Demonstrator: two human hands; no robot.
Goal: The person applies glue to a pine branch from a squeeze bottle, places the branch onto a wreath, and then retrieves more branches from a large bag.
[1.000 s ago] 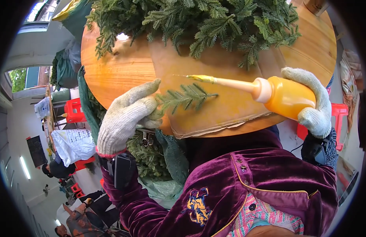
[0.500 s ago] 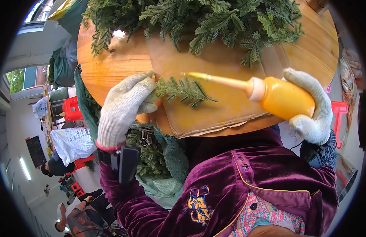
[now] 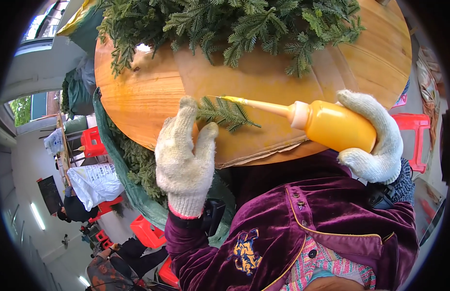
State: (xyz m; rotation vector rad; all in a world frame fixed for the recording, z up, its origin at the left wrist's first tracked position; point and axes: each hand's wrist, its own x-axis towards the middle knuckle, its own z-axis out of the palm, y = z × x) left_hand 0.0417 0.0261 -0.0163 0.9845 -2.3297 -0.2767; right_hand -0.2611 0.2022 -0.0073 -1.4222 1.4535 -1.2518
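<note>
In my white-gloved right hand (image 3: 389,153) is a squeeze bottle (image 3: 340,125) of orange-yellow liquid, held sideways with its long nozzle toward the left. The nozzle tip is smeared yellow and hovers at the upper edge of a small green fir sprig (image 3: 229,116). Beneath the sprig is a brown, yellow-stained cardboard sheet (image 3: 268,141). My left hand (image 3: 180,162), also in a white knitted glove, is raised beside the sprig's left end. Its thumb and fingers stand apart, and I see nothing gripped between them.
A large heap of fir branches (image 3: 234,24) covers the far part of the round wooden table (image 3: 142,104). Left of my lap, a green sack (image 3: 145,201) holds more greenery. Red stools (image 3: 415,131) stand on both sides. Another person (image 3: 113,266) is at the lower left.
My left hand has let go of the sprig's left end, turned upward and spread its fingers. The bottle has shifted slightly left and down, its tip still by the sprig.
</note>
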